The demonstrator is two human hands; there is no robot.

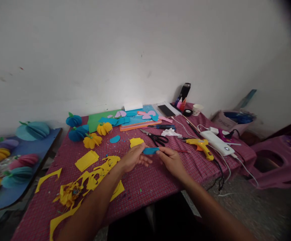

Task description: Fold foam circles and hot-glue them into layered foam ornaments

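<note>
Between my two hands, above the middle of the table, is a small blue piece of felt or paper. My left hand pinches its left end, with the lower fingers stretched out beneath. The thumb and fingers of my right hand close on its right end. Just behind my left hand lies a yellow cut piece. Black-handled scissors rest behind the blue piece. A blue half-round cutout lies farther left.
Yellow scraps and a yellow stack cover the left side. Blue pumpkins and yellow pumpkins stand behind them. To the right are a yellow glue gun, a white power bank, cables and a paper cup.
</note>
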